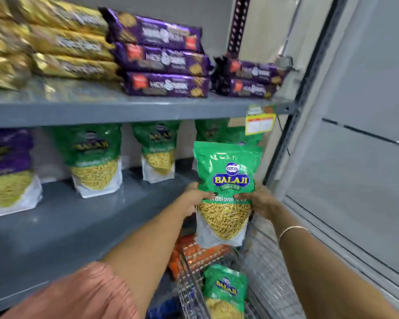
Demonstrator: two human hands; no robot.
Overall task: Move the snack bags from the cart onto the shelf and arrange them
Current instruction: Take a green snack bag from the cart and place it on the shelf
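Note:
I hold a green Balaji snack bag (226, 178) upright in the air, in front of the right end of the lower grey shelf (62, 226). My left hand (195, 199) grips its left edge and my right hand (262, 202) its right edge. Below, another green snack bag (225, 291) stands in the wire cart (189, 293). Three green bags stand upright on the lower shelf: one (95, 157) at left, one (158, 148) in the middle, one (213, 132) behind the held bag.
Purple-topped bags (8, 169) stand at the shelf's far left. The upper shelf (124, 111) carries stacked gold packs (62, 44) and purple packs (164, 58). Orange packets (194, 252) lie beside the cart. A grey cabinet door (355, 157) is at right.

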